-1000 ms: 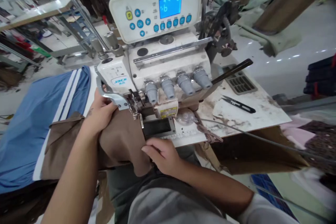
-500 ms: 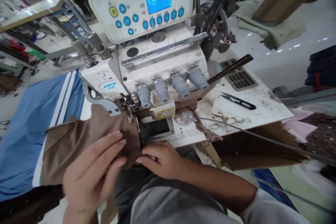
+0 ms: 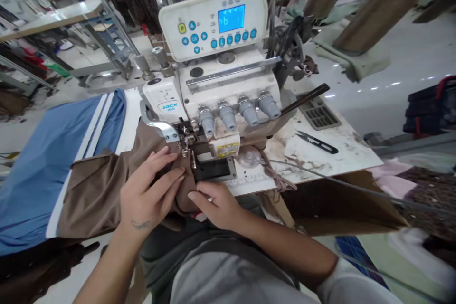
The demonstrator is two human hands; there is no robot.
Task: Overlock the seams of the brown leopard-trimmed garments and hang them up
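Brown fabric (image 3: pixel 103 194) lies under the presser foot (image 3: pixel 184 149) of a white overlock sewing machine (image 3: pixel 228 85) and spreads out to the left. My left hand (image 3: pixel 149 190) rests on top of this fabric just before the foot, fingers stretched out and apart. At the fabric's right edge, near the front of the machine bed, my right hand (image 3: pixel 221 206) pinches the cloth between thumb and fingers. Part of the fabric is hidden beneath my left hand.
Blue fabric with white stripes (image 3: pixel 60 152) lies left of the brown cloth. Black thread snips (image 3: pixel 317 142) lie on the white table (image 3: pixel 351 149) at right. A grey cable (image 3: pixel 331 181) crosses above an open cardboard box (image 3: pixel 338 218). The control panel (image 3: pixel 213 23) is lit.
My left hand has come down onto the brown fabric, closer to the presser foot. My right hand stays at the fabric's edge. The view has shifted, so the machine appears smaller.
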